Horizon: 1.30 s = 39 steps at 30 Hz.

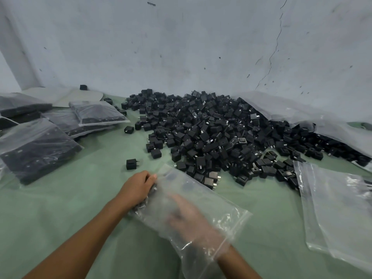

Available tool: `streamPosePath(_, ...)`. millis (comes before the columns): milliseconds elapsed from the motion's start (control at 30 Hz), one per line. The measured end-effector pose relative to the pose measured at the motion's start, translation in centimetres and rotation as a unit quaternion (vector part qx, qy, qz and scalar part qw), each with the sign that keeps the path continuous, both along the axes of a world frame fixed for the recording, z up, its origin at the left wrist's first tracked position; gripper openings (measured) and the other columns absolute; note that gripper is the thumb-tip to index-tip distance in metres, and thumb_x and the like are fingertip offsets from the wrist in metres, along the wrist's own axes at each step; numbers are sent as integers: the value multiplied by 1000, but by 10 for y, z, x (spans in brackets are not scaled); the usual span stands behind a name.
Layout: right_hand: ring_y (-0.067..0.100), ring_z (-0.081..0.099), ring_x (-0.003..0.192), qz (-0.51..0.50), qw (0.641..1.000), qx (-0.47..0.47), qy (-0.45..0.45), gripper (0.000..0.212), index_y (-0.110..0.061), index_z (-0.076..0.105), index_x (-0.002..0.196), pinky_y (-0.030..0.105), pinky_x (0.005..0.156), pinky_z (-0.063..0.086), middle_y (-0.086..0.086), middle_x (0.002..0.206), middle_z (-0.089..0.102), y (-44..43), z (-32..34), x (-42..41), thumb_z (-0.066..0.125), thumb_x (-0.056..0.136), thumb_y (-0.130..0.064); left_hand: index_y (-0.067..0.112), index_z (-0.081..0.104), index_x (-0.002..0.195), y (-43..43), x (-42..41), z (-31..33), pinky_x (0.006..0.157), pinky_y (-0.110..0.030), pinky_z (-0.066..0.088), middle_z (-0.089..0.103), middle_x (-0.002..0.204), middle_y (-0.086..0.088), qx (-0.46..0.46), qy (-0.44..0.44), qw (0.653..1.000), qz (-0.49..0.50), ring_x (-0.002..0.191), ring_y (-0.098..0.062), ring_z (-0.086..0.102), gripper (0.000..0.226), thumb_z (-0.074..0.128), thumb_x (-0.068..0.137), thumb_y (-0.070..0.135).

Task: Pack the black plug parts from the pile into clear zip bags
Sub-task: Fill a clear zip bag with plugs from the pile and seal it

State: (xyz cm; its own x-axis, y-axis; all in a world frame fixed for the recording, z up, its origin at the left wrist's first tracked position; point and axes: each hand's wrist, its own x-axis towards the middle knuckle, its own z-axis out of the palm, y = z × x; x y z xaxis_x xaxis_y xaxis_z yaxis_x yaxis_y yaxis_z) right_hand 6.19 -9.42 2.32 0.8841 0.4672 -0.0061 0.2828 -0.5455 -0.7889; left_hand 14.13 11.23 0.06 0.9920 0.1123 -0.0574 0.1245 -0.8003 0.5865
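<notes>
A large pile of black plug parts [211, 133] covers the green table's middle and back. In front of it lies a clear zip bag [225, 210], slanting from upper left to lower right. My left hand [138, 188] grips the bag's left edge with curled fingers, and some dark parts show just under that hand. My right hand [187, 216] is inside the bag up to the wrist. It shows only as a blur through the plastic, so its fingers are unclear. A few dark plug shapes lie inside the bag near its far end.
Several filled zip bags [36, 148] are stacked at the left. A flat stack of clear bags [338, 208] lies at the right. A big plastic sack [302, 111] drapes over the pile's right back. One loose plug [131, 164] stands near my left hand. A grey wall is behind.
</notes>
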Motion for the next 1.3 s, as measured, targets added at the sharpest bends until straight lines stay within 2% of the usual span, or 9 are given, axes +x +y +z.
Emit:
streamPosePath(100,8,60,105,183,979,61,63,34,-8,59,134,17,96,40,-9,120,63,-84,32,-50,48,103,-15,22,55,82,1,-1,-1,53,-28,39,66,73,2,-16,3,1000,5,62,-16,63,35,43,105,45)
streamPosePath(200,17,66,100,214,966,13,147,25,-16,68,121,31,91,48,-1,110,72,-131,92,-70,56,102,-28,22,55,83,0,-2,-2,50,-26,40,66,73,1,-24,2,1000,8,61,-16,64,35,43,105,46)
streamPosePath(367,5,68,98,152,986,-40,-62,23,-45,63,118,24,82,57,-20,109,70,-69,153,-13,57,97,-48,23,56,81,0,-1,-4,52,-27,37,65,70,2,-30,-8,999,11,60,-12,61,35,44,105,45)
streamPosePath(500,7,66,95,119,985,-93,-84,23,-30,64,117,35,85,57,-10,107,70,40,114,62,54,98,-23,16,56,83,1,0,-3,59,-29,35,66,77,4,-17,-9,1000,-15,73,-21,61,31,43,105,35)
streamPosePath(633,29,51,124,66,974,-187,-106,35,-17,53,133,46,102,45,7,134,57,104,49,120,48,98,-16,18,53,86,-1,4,-2,60,-34,32,62,85,-8,19,6,1000,-1,72,-24,50,21,46,103,29)
streamPosePath(767,40,45,127,0,982,-164,-91,40,-11,47,140,49,103,42,20,136,52,131,18,150,43,101,-23,22,54,88,1,1,-5,51,-23,30,64,82,-1,-26,-35,999,-31,69,-19,54,16,51,103,28)
streamPosePath(933,40,39,135,27,977,-208,-34,49,-19,43,147,47,112,34,20,145,47,151,6,173,43,102,-39,15,65,107,1,-2,-3,66,-31,37,72,104,-7,-59,-66,995,-38,89,-27,66,19,49,104,25)
streamPosePath(1200,30,55,109,26,988,-150,2,25,-19,52,114,39,92,48,11,117,60,150,0,178,64,93,-25,14,64,115,0,-1,-3,71,-36,45,72,112,-12,-32,-44,998,-31,98,-33,66,25,47,105,29)
streamPosePath(1300,27,56,107,12,996,-86,-24,34,-13,52,121,34,91,46,11,121,60,133,17,173,66,91,-23,12,64,105,1,-1,-2,78,-37,47,71,107,-11,-25,-32,999,-29,99,-32,65,29,45,106,35)
